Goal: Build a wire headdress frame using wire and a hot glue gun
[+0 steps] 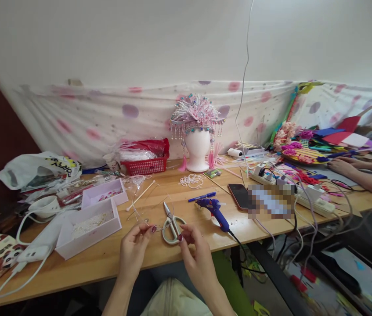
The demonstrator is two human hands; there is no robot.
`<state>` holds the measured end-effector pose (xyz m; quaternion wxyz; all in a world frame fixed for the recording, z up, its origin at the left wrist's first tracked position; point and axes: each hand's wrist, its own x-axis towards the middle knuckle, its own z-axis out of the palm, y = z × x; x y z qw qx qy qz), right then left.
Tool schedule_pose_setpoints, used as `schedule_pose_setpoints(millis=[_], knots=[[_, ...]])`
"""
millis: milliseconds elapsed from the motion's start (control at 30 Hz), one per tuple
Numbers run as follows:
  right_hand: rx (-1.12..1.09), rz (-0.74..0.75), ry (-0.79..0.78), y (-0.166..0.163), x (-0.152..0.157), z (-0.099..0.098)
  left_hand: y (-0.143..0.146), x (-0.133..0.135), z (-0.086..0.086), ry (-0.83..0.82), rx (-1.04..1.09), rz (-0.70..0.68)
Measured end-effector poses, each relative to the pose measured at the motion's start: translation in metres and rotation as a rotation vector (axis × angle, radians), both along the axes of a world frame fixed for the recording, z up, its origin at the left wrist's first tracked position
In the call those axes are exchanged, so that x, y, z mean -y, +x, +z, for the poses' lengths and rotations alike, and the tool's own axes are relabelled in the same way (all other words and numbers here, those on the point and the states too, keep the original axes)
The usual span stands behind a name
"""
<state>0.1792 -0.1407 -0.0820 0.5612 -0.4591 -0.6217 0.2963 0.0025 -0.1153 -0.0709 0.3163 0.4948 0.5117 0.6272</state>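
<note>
My left hand point(134, 249) is closed in a pinch at the front of the wooden table, with a thin clear strand point(135, 211) at its fingertips. To its right, my right hand point(199, 259) has its thumb and curled fingers drawn together; what they hold, if anything, is too small to make out. Between and just beyond the hands lie scissors point(172, 228) with pale green handles, blades pointing away. A blue hot glue gun point(217, 214) rests on its side to the right, beside a blue pen point(202, 197). White bead strings point(191, 181) lie farther back.
A foam head point(198, 151) wears a pink beaded headdress point(197, 112). Lilac boxes of beads point(118, 221), a red basket point(144, 166) and a white mug point(44, 206) stand left. Rightward are a phone point(238, 196), a power strip point(314, 204), cables and another person's hands point(342, 166).
</note>
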Motion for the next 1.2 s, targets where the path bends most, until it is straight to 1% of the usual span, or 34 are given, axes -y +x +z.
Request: schedule_pose_setpoints(millis=[133, 300, 500, 567, 667, 833, 967, 1100, 1200], knots=[[0.007, 0.013, 0.001, 0.005, 0.003, 0.003, 0.002, 0.001, 0.002, 0.066, -0.078, -0.026], [0.023, 0.029, 0.025, 0.014, 0.000, 0.003, 0.010, 0.001, 0.013, 0.154, -0.163, -0.071], [0.033, 0.046, 0.004, 0.014, -0.001, -0.003, 0.013, 0.008, 0.021, 0.201, -0.164, -0.074], [0.011, 0.068, -0.034, 0.015, -0.002, -0.003, 0.010, 0.011, 0.023, 0.199, -0.139, -0.091], [-0.026, 0.080, -0.064, 0.020, -0.008, 0.002, 0.004, 0.015, 0.026, 0.185, -0.071, -0.143], [0.022, -0.008, 0.011, 0.033, -0.026, 0.018, -0.003, 0.013, 0.031, 0.172, 0.094, -0.178], [0.054, -0.045, 0.062, 0.040, -0.038, 0.025, -0.005, 0.006, 0.034, 0.187, 0.184, -0.185], [0.032, -0.111, 0.150, 0.042, -0.042, 0.028, -0.006, 0.000, 0.039, 0.203, 0.257, -0.165], [0.014, -0.160, 0.162, 0.045, -0.042, 0.032, -0.007, -0.001, 0.043, 0.198, 0.305, -0.151]])
